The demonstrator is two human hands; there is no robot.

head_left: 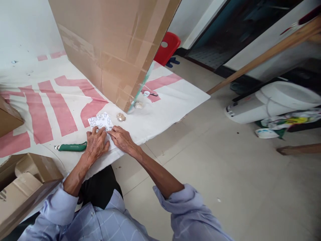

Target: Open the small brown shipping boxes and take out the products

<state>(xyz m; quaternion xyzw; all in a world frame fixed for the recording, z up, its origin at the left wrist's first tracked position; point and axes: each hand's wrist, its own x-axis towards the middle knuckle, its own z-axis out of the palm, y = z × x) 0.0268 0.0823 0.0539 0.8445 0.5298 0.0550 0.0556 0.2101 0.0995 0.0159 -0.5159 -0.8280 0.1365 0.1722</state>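
A white sheet of paper [101, 119] with several small outlined boxes drawn on it lies on the cloth-covered table. My left hand [96, 144] rests palm down on the near part of the sheet, its fingers apart and its thumb out to the right. Close beside it, my right hand [121, 138] has its fingers curled together at the right edge of the paper. What its fingertips hold, if anything, is hidden. A green utility knife [72, 147] lies left of my left hand, its metal tip pointing left. Beyond my right hand sits a small brownish translucent lump [121, 116].
A tall cardboard box [110, 50] stands on the table [170, 103]. Behind its right edge are a pen-like item [152, 94] and another small lump [138, 105]. An open carton [27, 187] is at lower left. A red chair [168, 48] and white bucket [271, 103] stand beyond.
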